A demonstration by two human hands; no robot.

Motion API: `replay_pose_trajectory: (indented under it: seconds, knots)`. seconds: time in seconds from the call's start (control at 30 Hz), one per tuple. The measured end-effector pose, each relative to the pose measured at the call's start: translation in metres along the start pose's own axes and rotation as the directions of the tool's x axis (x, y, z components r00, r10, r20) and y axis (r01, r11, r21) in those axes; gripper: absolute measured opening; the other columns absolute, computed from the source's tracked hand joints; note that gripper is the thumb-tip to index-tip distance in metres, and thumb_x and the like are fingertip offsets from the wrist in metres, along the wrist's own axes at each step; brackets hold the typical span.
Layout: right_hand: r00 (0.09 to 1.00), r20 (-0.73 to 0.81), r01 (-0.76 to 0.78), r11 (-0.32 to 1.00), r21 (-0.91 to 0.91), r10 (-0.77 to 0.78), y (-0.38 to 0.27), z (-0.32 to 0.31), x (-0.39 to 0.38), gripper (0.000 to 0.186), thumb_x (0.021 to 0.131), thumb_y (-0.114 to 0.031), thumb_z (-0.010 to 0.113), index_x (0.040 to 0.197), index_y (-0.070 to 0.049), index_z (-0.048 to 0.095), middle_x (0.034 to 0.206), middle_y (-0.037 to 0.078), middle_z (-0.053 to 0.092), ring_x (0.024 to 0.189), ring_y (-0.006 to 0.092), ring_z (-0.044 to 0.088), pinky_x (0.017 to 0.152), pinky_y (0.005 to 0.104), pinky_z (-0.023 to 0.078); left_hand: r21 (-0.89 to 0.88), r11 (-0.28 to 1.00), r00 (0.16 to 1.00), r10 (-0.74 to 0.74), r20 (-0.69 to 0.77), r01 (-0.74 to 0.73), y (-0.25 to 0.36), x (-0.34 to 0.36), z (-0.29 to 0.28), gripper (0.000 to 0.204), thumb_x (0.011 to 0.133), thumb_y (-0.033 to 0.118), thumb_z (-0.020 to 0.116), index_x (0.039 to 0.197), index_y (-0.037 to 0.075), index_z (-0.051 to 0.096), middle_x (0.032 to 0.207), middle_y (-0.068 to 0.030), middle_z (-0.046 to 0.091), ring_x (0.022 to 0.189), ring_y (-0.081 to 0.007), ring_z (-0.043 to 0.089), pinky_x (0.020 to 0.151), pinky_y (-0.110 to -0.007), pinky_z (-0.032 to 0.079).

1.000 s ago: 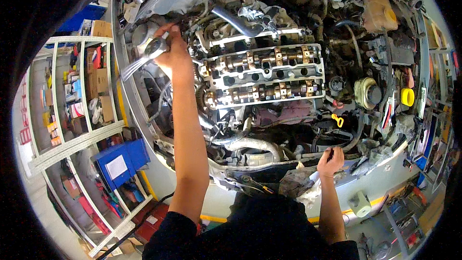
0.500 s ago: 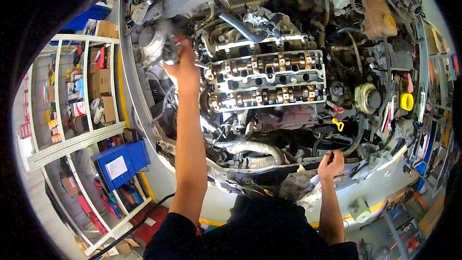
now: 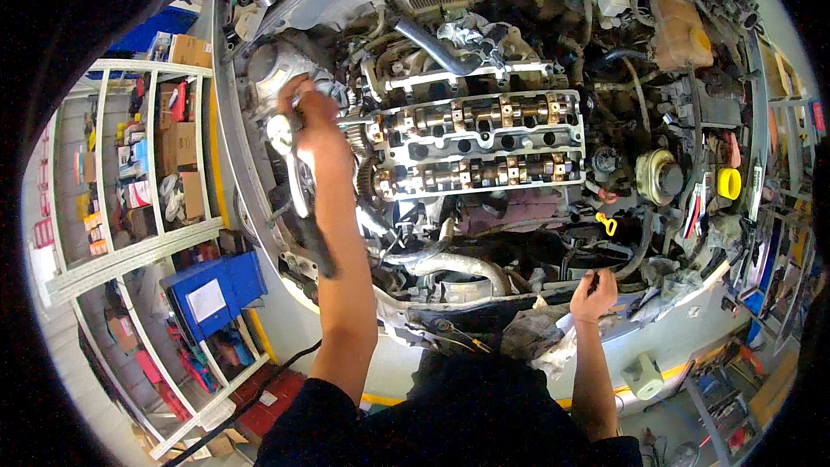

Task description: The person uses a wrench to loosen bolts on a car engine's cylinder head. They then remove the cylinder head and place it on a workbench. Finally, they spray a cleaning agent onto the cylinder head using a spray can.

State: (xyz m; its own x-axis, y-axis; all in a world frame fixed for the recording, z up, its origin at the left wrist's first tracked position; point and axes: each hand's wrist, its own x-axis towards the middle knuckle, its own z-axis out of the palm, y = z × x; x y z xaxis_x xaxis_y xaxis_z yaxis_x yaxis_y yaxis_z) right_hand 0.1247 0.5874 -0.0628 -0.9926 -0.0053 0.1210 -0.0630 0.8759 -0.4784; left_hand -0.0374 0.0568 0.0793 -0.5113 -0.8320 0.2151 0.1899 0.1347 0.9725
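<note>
My left hand [image 3: 320, 125] is at the left end of the engine, its fingers curled beside the head of a ratchet wrench [image 3: 298, 186]. The wrench's black handle hangs toward me along my forearm. A thin metal bar [image 3: 356, 124] runs from my hand to the end of the upper camshaft [image 3: 458, 118]. Motion blur softens the fingertips. Over the front edge of the engine bay, my right hand [image 3: 594, 296] is closed; what it holds, if anything, is hidden. The cylinder head [image 3: 484, 144] lies uncovered, with two camshafts showing.
A yellow-handled dipstick [image 3: 607, 224] and a yellow cap [image 3: 731, 182] are on the right. Rags [image 3: 540, 329] and pliers [image 3: 474, 342] lie along the front edge. Shelves [image 3: 130, 242] with boxes and a blue case [image 3: 216, 294] stand left of the car.
The ratchet wrench's handle has swung down toward me and now shows along my forearm. My left hand has shifted slightly left and nearer. My right hand has stayed put.
</note>
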Motion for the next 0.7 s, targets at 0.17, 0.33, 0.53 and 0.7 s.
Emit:
replay_pose_trajectory:
  seconds: [0.17, 0.33, 0.53, 0.7]
  knots:
    - [0.991, 0.072, -0.113, 0.994, 0.009, 0.112, -0.012, -0.007, 0.01, 0.019, 0.094, -0.016, 0.067, 0.089, 0.0, 0.059, 0.078, 0.017, 0.059, 0.072, 0.0399, 0.059, 0.065, 0.0482, 0.045, 0.153, 0.984, 0.981, 0.061, 0.186, -0.091, 0.002, -0.002, -0.013, 0.015, 0.111, 0.018, 0.054, 0.12, 0.008, 0.061, 0.075, 0.0053, 0.047, 0.064, -0.0059, 0.04, 0.056, -0.026, 0.034]
    - [0.976, 0.1, -0.217, 0.926, 0.309, 0.196, -0.091, -0.041, 0.069, 0.014, 0.098, -0.013, 0.068, 0.096, -0.002, 0.059, 0.081, 0.006, 0.061, 0.076, 0.0159, 0.056, 0.068, 0.0332, 0.046, 0.249, 0.968, 0.999, 0.027, 0.028, -0.033, 0.005, -0.003, 0.002, 0.016, 0.106, 0.019, 0.065, 0.109, 0.004, 0.07, 0.086, -0.0008, 0.063, 0.077, -0.0078, 0.052, 0.068, -0.026, 0.043]
    - [0.865, 0.318, 0.087, 0.74, 0.667, -0.388, -0.331, -0.067, 0.153, 0.047, 0.09, -0.024, 0.08, 0.126, -0.002, 0.059, 0.102, 0.02, 0.074, 0.095, 0.0342, 0.074, 0.08, 0.0461, 0.058, 0.281, 0.951, 0.977, 0.076, 0.2, -0.131, 0.036, 0.0, 0.006, 0.015, 0.1, 0.016, 0.074, 0.104, 0.001, 0.072, 0.085, -0.0016, 0.066, 0.077, -0.01, 0.057, 0.072, -0.027, 0.047]
    - [0.568, 0.522, 0.484, 0.771, 0.413, -0.636, -0.384, -0.048, 0.187, 0.047, 0.091, -0.019, 0.071, 0.135, -0.009, 0.057, 0.095, 0.02, 0.075, 0.087, 0.0444, 0.073, 0.075, 0.0571, 0.058, 0.339, 0.94, 0.913, -0.115, 0.39, -0.026, 0.067, -0.009, -0.029, 0.03, 0.087, 0.005, 0.078, 0.116, 0.002, 0.074, 0.088, -0.0023, 0.067, 0.081, -0.0113, 0.061, 0.076, -0.028, 0.05]
